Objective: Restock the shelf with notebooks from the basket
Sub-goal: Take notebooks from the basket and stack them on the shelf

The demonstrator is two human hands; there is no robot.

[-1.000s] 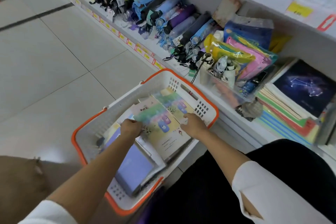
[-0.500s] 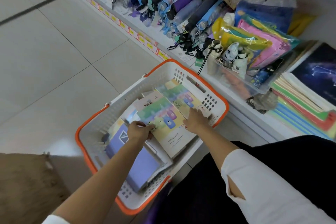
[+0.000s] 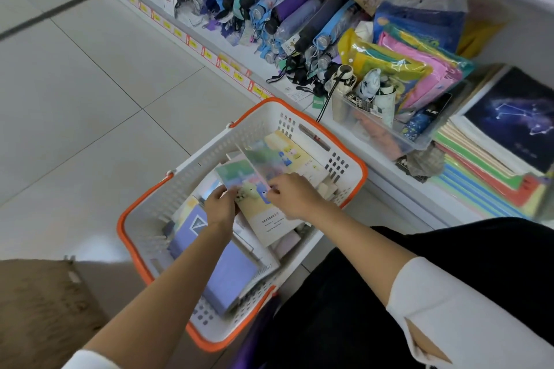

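Gathering stock, step in hand: both hands worked inside the basket (image 3: 209,156) at lower centre of the frame; it stood on the floor just beside the shelf (image 3: 386,180), presumably to keep each lift short; left hand (image 3: 220,207), forearm reaching in from lower left, fingers curled and clamped on the left edge of the pastel notebook (image 3: 269,219); right hand (image 3: 295,198), reaching in from the right, fingertips pinched on the same cover's upper right part, judged to be peeling it off the pile; blur hid the exact contact; lavender notebook (image 3: 230,275) lay flat beneath the left forearm; more pastel copies lay toward the basket's far wall; notebook stack (image 3: 479,183) on the shelf at right of frame, well apart from the hands, judged the destination; umbrellas (image 3: 284,6) at upper centre.
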